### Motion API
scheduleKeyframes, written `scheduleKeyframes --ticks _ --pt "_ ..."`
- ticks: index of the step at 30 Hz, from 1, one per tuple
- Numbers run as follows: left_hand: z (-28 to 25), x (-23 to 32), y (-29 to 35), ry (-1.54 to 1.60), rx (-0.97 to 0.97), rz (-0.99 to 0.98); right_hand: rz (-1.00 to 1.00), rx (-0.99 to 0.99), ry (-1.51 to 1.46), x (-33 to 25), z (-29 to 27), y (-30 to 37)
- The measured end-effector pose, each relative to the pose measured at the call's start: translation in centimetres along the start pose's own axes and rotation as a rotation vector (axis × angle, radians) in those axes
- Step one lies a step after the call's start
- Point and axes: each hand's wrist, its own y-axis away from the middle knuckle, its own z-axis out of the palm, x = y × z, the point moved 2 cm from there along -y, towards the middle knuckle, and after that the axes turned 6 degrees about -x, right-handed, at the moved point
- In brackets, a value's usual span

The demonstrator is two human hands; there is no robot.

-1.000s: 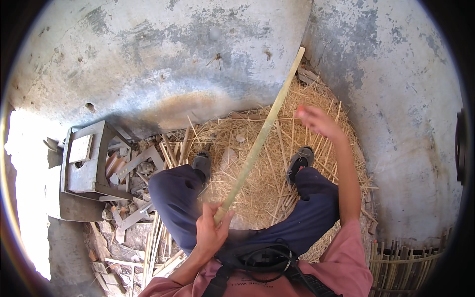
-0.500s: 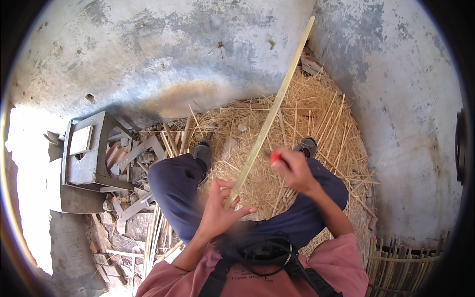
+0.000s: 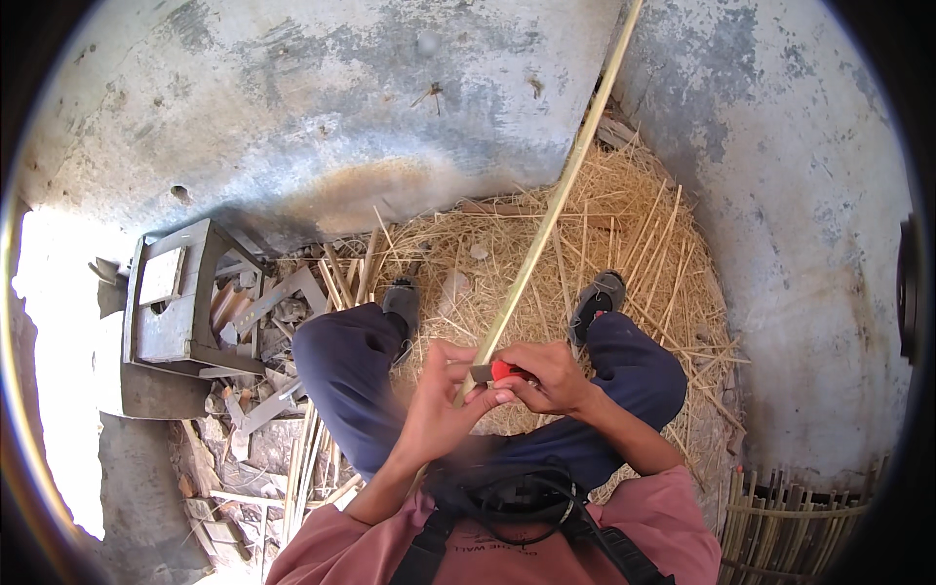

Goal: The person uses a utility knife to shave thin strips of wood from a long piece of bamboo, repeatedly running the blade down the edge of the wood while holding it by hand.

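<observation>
Left grip (image 3: 436, 400): curled around near end of pale strip (image 3: 534, 255) | Right grip (image 3: 549, 375): clasping red-handled tool (image 3: 502, 370), dark blade at strip | Strip: slanting away above straw (image 3: 643, 210) (far end beyond upper edge of view)

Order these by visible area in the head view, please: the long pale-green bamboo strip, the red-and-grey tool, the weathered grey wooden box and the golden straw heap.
1. Golden straw heap
2. Grey wooden box
3. Bamboo strip
4. Red-and-grey tool, partly hidden by the right hand
</observation>
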Motion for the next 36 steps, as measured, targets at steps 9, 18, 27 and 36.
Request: scheduleKeyframes --ticks 9,18,27,36 --pt "0.8 0.7 0.8 -0.587 0.07 0.011 0.055 0.033 0.104 -1.4 -0.5 -0.6" --pt "0.7 -0.2 0.5 -0.817 0.108 0.082 0.182 0.052 0.18 -2.8 -0.9 -0.7" --pt "1.2 0.1 0.1 -0.837 0.169 0.096 0.246 0.064 0.278 -3.5 -1.2 -0.7" --pt "1.0 0.5 -0.1 -0.75 0.12 0.056 0.248 0.03 0.136 -3.3 -1.9 -1.2"
